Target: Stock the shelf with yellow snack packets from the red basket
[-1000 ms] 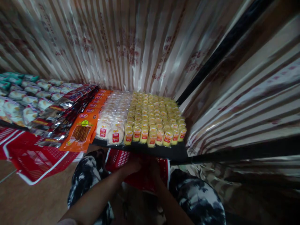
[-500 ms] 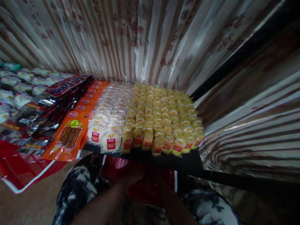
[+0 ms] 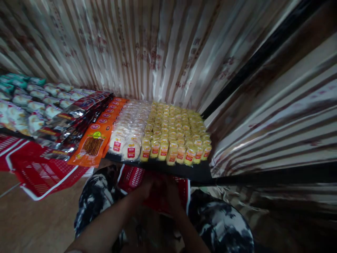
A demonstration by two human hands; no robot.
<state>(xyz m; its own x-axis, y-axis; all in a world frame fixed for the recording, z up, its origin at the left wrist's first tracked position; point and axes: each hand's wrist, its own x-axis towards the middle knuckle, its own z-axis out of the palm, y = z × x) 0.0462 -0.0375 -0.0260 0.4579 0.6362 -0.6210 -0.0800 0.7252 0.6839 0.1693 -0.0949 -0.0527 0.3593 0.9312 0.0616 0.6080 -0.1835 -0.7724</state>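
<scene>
Between my knees, just under the shelf's front edge, is a red basket (image 3: 133, 177) with a pale rim. My left hand (image 3: 149, 187) reaches into or over it from the left. Close beside it is my right hand (image 3: 170, 186), coming in from the right. Both hands are dim and blurred, and the fingers of neither one show clearly. Whether they hold anything in the basket cannot be made out. Above them on the black shelf (image 3: 168, 169) stand rows of small yellow wrapped cakes (image 3: 172, 151) and white round wrapped cakes (image 3: 131, 147).
Orange snack packs (image 3: 91, 147) and dark shiny packs (image 3: 68, 123) overlap at the left, beside many pale packets (image 3: 37, 102). More red baskets (image 3: 47, 172) sit below there. A striped curtain (image 3: 147, 52) hangs behind, and a black bar (image 3: 242, 77) slants at the right.
The view has shifted, so the shelf goods appear farther left and more baskets show at left. Both forearms reach slightly higher in view, with the hands still at the red basket.
</scene>
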